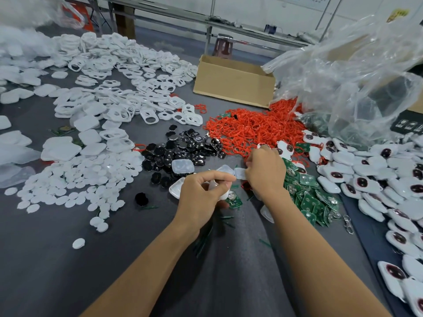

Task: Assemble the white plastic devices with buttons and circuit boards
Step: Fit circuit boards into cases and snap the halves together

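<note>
Your left hand [203, 193] curls round a white shell [224, 194] near the table's middle, steadying it over a green circuit board [235, 201]. Your right hand [265, 172], close beside it, pinches a translucent white piece [239, 173], probably to fit next. The pile of circuit boards [309, 199] lies in reach, right.

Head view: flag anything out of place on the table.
A circuit board lies alone among the white shells at left, far from the green board pile at right. One black button sits apart from its pile.
</note>
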Demonstrator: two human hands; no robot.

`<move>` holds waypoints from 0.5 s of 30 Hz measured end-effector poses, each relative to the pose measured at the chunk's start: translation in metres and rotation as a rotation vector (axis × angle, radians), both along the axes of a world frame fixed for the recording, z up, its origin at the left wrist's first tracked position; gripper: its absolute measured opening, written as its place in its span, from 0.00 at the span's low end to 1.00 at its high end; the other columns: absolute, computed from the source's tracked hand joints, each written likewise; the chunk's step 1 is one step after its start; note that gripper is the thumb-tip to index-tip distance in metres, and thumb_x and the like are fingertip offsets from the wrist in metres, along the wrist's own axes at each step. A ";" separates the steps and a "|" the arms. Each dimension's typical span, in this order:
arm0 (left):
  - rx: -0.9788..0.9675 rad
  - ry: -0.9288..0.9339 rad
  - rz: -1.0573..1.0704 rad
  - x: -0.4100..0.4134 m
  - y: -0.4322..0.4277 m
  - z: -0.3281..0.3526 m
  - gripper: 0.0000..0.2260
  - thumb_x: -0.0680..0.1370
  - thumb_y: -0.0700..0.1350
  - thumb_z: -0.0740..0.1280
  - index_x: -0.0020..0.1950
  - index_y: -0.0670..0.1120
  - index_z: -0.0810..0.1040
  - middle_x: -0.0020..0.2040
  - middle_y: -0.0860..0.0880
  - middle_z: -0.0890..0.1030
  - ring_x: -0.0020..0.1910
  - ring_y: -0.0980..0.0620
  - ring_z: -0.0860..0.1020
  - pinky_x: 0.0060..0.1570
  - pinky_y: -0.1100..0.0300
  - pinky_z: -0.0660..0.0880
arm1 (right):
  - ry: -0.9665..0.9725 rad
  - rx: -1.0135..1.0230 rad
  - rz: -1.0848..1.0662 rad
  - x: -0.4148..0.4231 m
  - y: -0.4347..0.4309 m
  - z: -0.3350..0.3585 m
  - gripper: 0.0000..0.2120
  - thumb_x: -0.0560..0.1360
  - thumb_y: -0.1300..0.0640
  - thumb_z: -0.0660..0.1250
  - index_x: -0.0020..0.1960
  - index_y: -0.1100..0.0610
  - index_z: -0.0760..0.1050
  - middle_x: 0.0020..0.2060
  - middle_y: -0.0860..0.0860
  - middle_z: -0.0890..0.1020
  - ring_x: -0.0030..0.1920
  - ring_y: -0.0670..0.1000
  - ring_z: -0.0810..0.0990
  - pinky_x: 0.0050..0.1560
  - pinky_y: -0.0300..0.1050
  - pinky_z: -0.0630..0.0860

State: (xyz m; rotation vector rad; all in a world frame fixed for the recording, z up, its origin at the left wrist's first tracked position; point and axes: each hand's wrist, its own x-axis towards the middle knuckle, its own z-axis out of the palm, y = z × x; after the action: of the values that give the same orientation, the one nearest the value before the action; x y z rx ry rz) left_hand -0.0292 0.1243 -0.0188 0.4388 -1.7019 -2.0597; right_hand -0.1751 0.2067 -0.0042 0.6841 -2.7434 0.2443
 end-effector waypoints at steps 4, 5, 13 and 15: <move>-0.002 -0.012 0.004 -0.002 0.000 -0.001 0.12 0.74 0.35 0.71 0.38 0.51 0.86 0.34 0.53 0.80 0.33 0.56 0.75 0.32 0.63 0.77 | -0.018 -0.028 0.036 -0.008 0.008 -0.002 0.05 0.74 0.62 0.65 0.48 0.61 0.78 0.50 0.58 0.78 0.53 0.60 0.73 0.44 0.50 0.69; -0.006 -0.014 0.008 -0.002 0.000 -0.001 0.11 0.74 0.35 0.71 0.39 0.51 0.86 0.35 0.52 0.80 0.33 0.56 0.75 0.32 0.63 0.77 | -0.039 -0.059 0.052 -0.009 0.010 -0.002 0.05 0.73 0.62 0.66 0.48 0.61 0.77 0.50 0.57 0.78 0.52 0.60 0.74 0.43 0.50 0.70; -0.009 -0.026 0.034 -0.001 0.000 -0.002 0.10 0.74 0.35 0.71 0.40 0.50 0.86 0.40 0.43 0.81 0.33 0.54 0.76 0.32 0.62 0.78 | -0.120 -0.298 0.154 -0.006 0.013 0.005 0.13 0.70 0.68 0.63 0.53 0.59 0.77 0.40 0.54 0.81 0.43 0.56 0.77 0.40 0.52 0.76; 0.004 -0.021 0.041 -0.001 -0.001 -0.002 0.09 0.74 0.36 0.71 0.41 0.49 0.86 0.38 0.43 0.79 0.33 0.53 0.75 0.32 0.61 0.78 | -0.113 -0.398 0.196 0.002 0.016 0.010 0.13 0.71 0.67 0.63 0.52 0.59 0.80 0.40 0.53 0.81 0.41 0.52 0.77 0.42 0.48 0.75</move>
State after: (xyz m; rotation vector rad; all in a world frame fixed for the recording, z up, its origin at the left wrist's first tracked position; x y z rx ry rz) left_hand -0.0301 0.1236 -0.0208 0.4943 -1.6875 -2.0364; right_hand -0.1733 0.2223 0.0056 0.8421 -2.6090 0.8686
